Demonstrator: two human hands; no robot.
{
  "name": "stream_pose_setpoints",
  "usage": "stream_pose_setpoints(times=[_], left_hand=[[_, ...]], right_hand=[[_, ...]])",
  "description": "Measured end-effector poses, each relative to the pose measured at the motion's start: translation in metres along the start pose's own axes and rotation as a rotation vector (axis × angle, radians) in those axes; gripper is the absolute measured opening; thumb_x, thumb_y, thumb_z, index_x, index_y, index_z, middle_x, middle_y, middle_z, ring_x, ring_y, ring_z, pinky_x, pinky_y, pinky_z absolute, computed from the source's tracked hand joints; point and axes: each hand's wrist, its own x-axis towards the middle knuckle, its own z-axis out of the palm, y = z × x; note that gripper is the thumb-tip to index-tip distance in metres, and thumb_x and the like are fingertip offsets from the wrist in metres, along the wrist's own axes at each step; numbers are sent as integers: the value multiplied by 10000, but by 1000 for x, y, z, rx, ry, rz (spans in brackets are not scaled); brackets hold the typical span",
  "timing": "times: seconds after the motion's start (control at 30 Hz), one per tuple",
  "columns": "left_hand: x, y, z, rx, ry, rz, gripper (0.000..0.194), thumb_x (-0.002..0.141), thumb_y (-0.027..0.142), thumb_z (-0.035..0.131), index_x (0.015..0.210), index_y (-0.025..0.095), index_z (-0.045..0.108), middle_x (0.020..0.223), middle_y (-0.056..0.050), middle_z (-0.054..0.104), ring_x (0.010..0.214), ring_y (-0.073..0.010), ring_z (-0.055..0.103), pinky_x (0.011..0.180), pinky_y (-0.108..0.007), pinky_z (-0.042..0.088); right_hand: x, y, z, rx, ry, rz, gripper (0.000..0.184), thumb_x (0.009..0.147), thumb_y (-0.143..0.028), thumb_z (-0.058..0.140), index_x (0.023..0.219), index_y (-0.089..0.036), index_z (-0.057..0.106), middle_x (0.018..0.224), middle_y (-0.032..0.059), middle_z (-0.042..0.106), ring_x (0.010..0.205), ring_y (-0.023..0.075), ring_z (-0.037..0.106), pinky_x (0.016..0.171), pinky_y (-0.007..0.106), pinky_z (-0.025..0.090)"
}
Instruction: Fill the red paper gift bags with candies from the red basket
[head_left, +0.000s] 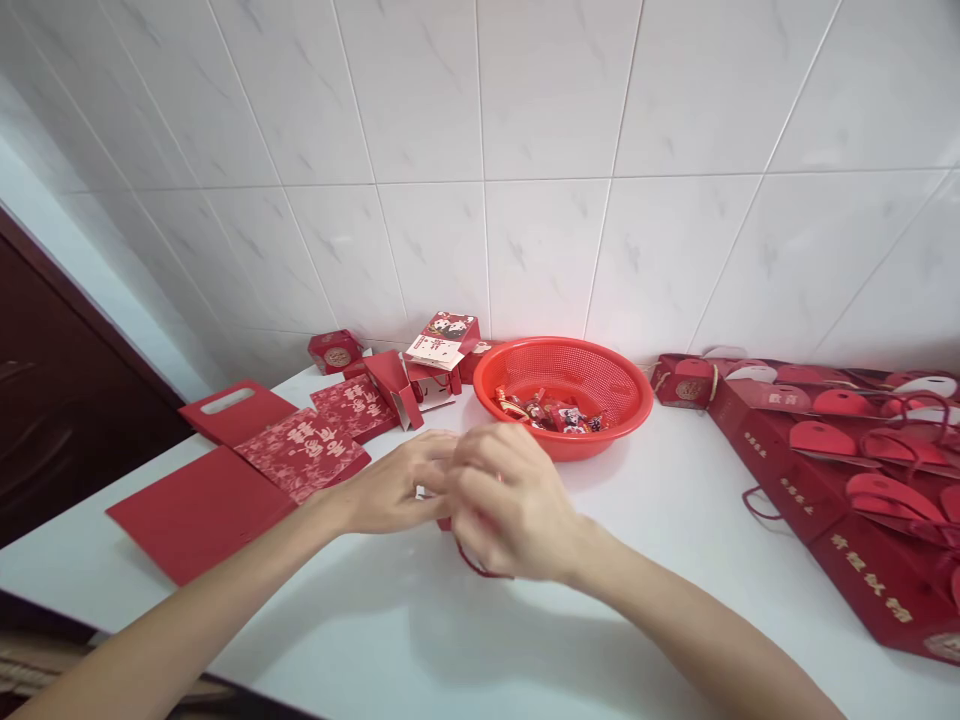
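My left hand [405, 483] and my right hand [516, 500] meet above the white table, in front of the red basket [495, 360]. Between them is a small red object [445, 523], nearly all hidden by my fingers. A thin red cord [480, 570] loops out below my right hand. The left fingers are curled against the object. My right hand is closed with bent fingers, slightly blurred, and seems to grip the cord. Inside the basket lie several wrapped sweets [566, 415].
Flat red cardboard pieces [202, 505] and printed red boxes [304, 450] lie to the left. A panda-printed box [442, 340] stands by the tiled wall. Rows of red gift boxes [817, 500] with cord handles fill the right side. The white table [360, 640] has its front edge at lower left.
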Motion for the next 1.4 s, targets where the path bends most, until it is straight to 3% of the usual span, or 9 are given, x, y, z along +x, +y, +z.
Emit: stream_pose_setpoints(times=[0.13,0.27,0.33,0.53,0.67,0.87,1.03,1.23,1.4], left_hand=[[-4,2,-1,-121,-37,-136,548,1022,446,469,608,199,730,899,-61,700,903,-195,623,902,-329,492],[-3,5,-8,-148,-188,-240,290,849,529,714,856,253,803,1245,-62,663,1189,-291,557,1073,-424,419],[-2,6,-10,-105,-230,-289,391,718,556,821,976,264,786,1383,-74,581,1320,-357,462,1110,-478,395],[-9,-5,-3,-76,-276,-355,1040,610,615,865,1515,323,444,1681,-100,203,1536,-438,102,1200,-590,257],[-16,-12,4,-110,-408,-465,1319,576,696,841,1630,298,154,1711,-106,32,1545,-445,-46,1237,-606,109],[-12,-9,4,-179,-531,-533,1204,564,615,869,1590,367,291,1701,-17,-92,1526,-445,-99,1226,-613,126],[-12,-9,3,-204,-508,-557,1121,576,560,865,1562,374,364,1697,-15,-127,1532,-446,-19,1213,-566,212],[-14,-12,9,-231,-480,-507,1079,582,473,877,1544,370,401,1691,4,-169,1536,-446,28,1207,-528,274],[-7,0,7,-232,-418,-412,857,673,412,850,1464,368,525,1704,7,-95,1547,-420,48,1200,-552,294]], right_hand=[[0,25,-1,-55,-305,251,165,868,-126,551,862,-153,713,1214,162,625,1069,268,549,931,436,438],[7,29,-11,29,-626,458,204,899,-121,559,976,-185,737,983,85,664,844,185,581,765,308,431],[10,30,-18,45,-709,554,198,916,-136,545,984,-179,726,896,64,651,808,171,581,667,259,384],[7,38,-33,46,-791,768,308,872,-166,588,1175,-165,637,955,68,684,801,187,615,634,261,366],[3,43,-40,147,-773,916,321,846,-249,652,1155,-169,623,868,47,649,752,179,622,619,254,401],[1,55,-46,276,-810,1184,222,784,-227,663,974,-178,560,923,16,567,526,88,572,473,217,388],[5,53,-56,109,-894,1145,308,692,-272,759,896,-188,544,908,2,565,516,75,547,458,199,311],[6,57,-64,161,-968,1083,313,727,-358,751,805,-200,493,712,-46,569,426,90,538,452,222,319],[8,83,-86,311,-745,1085,332,826,-448,683,706,-187,517,691,-1,625,569,148,650,472,228,394]])
